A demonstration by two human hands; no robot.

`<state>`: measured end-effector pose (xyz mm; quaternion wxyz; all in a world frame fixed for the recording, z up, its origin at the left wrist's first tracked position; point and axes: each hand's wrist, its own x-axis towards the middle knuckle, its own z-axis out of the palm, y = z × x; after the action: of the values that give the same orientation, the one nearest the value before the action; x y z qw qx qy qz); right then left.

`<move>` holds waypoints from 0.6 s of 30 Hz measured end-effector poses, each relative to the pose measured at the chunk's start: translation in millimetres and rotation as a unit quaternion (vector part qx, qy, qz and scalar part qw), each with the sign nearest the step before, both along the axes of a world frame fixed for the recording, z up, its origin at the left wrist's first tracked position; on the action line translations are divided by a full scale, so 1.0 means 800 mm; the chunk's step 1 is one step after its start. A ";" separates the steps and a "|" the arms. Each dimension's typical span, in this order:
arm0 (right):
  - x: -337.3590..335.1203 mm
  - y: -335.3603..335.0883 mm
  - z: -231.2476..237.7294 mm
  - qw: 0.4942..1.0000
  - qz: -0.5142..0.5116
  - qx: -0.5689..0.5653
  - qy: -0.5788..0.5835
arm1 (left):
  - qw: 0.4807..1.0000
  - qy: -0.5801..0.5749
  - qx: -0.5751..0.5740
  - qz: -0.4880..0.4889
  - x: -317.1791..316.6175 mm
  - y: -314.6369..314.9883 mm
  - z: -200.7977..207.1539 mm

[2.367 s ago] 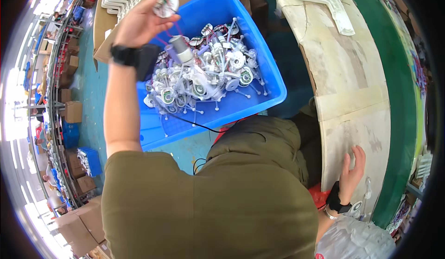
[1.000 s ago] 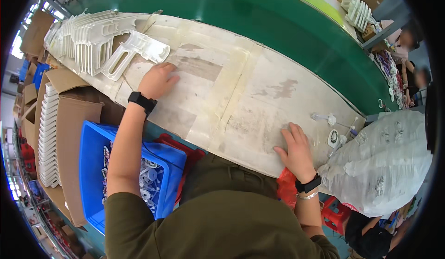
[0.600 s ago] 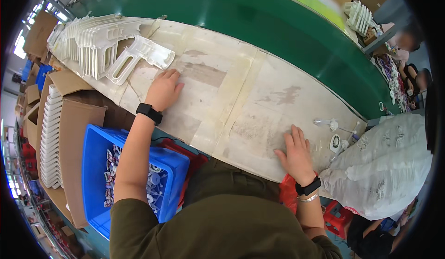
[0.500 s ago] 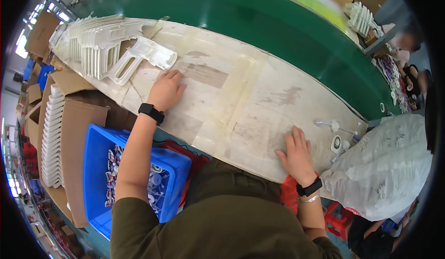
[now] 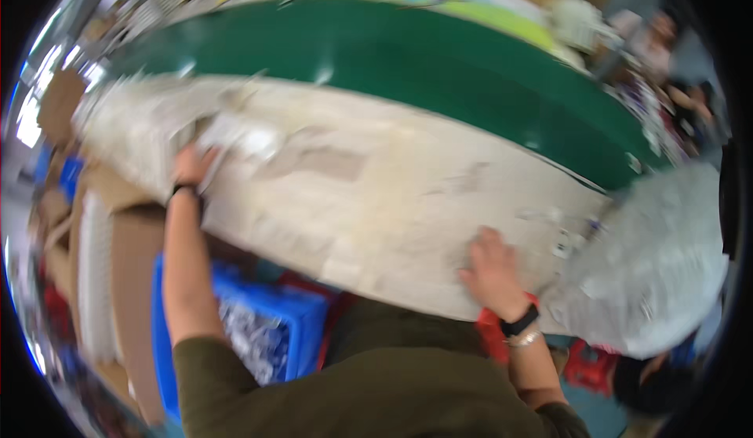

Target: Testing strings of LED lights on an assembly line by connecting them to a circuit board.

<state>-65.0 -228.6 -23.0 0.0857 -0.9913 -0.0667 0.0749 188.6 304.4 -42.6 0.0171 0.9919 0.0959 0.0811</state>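
The left hand [image 5: 193, 165] has moved leftward since the earlier frame. On the counter [image 5: 392, 203] are stacked white shells [image 5: 129, 128]; just beside lies one pistol-shaped shell [image 5: 257, 138], the left hand at its handle — whether gripping, blur hides. The right hand [image 5: 496, 272] rests flat, fingers loosely spread.
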 end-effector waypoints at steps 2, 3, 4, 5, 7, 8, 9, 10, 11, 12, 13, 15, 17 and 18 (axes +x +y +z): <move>0.004 0.002 -0.010 1.000 0.002 0.015 -0.003 | 0.999 0.006 -0.025 -0.035 -0.015 0.001 0.017; 0.004 0.003 -0.012 0.999 0.015 0.028 -0.019 | 0.998 0.004 -0.011 -0.059 -0.019 0.037 0.003; 0.004 0.004 -0.010 0.999 0.011 0.028 -0.023 | 0.999 -0.001 -0.011 -0.041 -0.022 0.031 -0.001; 0.004 0.006 -0.008 0.999 0.014 0.034 -0.026 | 0.998 0.045 0.040 -0.004 -0.023 0.021 0.008; -0.002 0.005 -0.006 0.999 -0.002 0.028 -0.035 | 0.998 0.005 0.068 0.002 -0.034 0.000 0.013; -0.003 0.004 -0.004 0.999 0.005 0.031 -0.035 | 0.998 0.000 0.065 -0.007 -0.029 -0.015 0.022; -0.003 0.004 -0.003 0.999 0.004 0.029 -0.037 | 0.999 0.005 0.035 -0.008 -0.031 -0.027 0.029; -0.003 0.005 -0.001 0.999 -0.001 0.028 -0.031 | 1.000 0.012 0.007 -0.007 -0.032 -0.032 0.032; -0.002 0.006 -0.001 0.999 -0.005 0.029 -0.024 | 1.000 0.012 0.006 -0.003 -0.030 -0.026 0.025; -0.001 0.006 -0.001 0.999 0.003 0.030 -0.023 | 0.999 0.033 -0.025 -0.004 -0.030 -0.015 0.018; 0.002 0.005 -0.004 0.999 0.003 0.030 -0.030 | 0.997 0.054 -0.057 -0.005 -0.032 -0.007 0.011; 0.005 0.005 -0.007 0.999 0.021 0.035 -0.028 | 0.989 0.066 -0.125 -0.033 -0.048 -0.015 0.020; 0.010 0.006 -0.007 0.999 0.020 0.027 -0.029 | 0.967 0.061 -0.224 -0.109 -0.052 0.013 -0.008; 0.007 0.007 -0.006 0.999 0.011 0.023 -0.023 | 0.950 0.094 -0.270 -0.123 -0.052 -0.005 -0.002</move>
<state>-59.6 -222.6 -27.6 0.1065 -0.9897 -0.0811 0.0517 147.2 300.5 -44.3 0.2847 0.9576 -0.0078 -0.0443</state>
